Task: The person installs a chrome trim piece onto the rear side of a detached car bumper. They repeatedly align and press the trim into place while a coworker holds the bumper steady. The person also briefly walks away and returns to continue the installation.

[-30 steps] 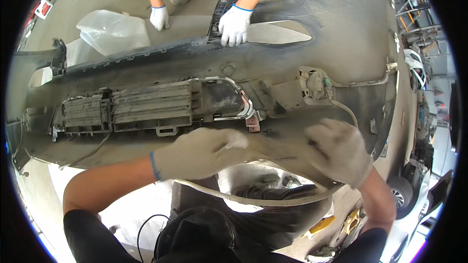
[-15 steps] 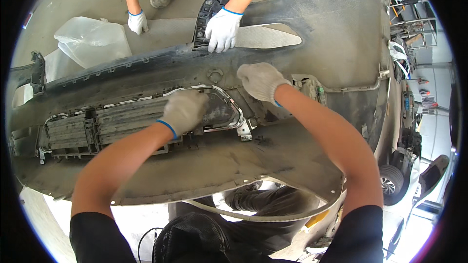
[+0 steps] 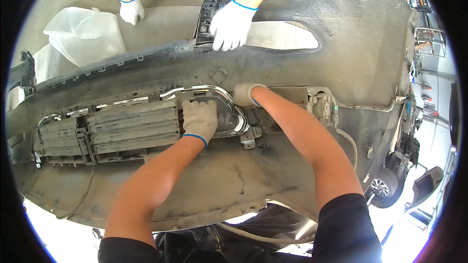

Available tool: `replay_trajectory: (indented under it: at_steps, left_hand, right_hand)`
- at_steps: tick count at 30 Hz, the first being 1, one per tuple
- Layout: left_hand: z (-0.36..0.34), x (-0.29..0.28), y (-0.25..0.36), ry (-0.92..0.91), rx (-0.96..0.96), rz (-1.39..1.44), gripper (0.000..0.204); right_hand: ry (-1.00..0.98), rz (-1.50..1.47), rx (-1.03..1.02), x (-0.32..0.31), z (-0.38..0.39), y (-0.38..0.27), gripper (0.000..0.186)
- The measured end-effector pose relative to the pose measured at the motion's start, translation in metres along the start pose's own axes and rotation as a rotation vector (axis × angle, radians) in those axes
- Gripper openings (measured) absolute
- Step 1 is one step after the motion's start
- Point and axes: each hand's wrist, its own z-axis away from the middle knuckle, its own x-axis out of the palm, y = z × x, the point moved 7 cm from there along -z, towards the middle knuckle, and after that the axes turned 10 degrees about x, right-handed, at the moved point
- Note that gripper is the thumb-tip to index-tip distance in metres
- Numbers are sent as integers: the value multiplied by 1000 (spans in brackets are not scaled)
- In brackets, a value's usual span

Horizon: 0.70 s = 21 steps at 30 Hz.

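Our left hand (image 3: 200, 121) lay back-up, its fingers close together and bent down over the right end of the grille (image 3: 131, 129); we could not tell whether they had a firm hold. Our right hand (image 3: 244, 94) bore against the upper right corner of the trim (image 3: 239, 122), its fingers mostly hidden, so their grip could not be told either.

The grille stretched leftward from our left fingers, set in the bumper (image 3: 358, 53), with the trim above it and curving round its end between our hands. Both parts lay in place and neither looked lifted clear; which clips were fastened or loose, we could not make out. Just below our right fingers hung a bracket (image 3: 248, 139), near the trim's corner.

Farther right of them sat a lamp (image 3: 321, 107), its cable (image 3: 352, 141) running down the bumper. Beyond our fingers, a co-worker's gloved hand (image 3: 231, 26) rested by a black mount (image 3: 208, 17); the other hand (image 3: 131, 10) was left of it, near a clear plastic sheet (image 3: 87, 31).
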Motion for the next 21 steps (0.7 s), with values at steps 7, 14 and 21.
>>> replay_trajectory:
  at_steps: [7, 14, 21]
  left_hand:
    - [-6, 11, 0, 35, -17, -26, 14]
    - [-16, 14, 10, 73, -12, -10, 14]
    - [-9, 15, 7, 64, -17, -50, 13]
  right_hand:
    - [-122, -329, 181, 16, -15, 5, 46]
    - [37, -208, 109, 47, -60, 32, 47]
    - [103, -381, 258, 27, -31, 24, 36]
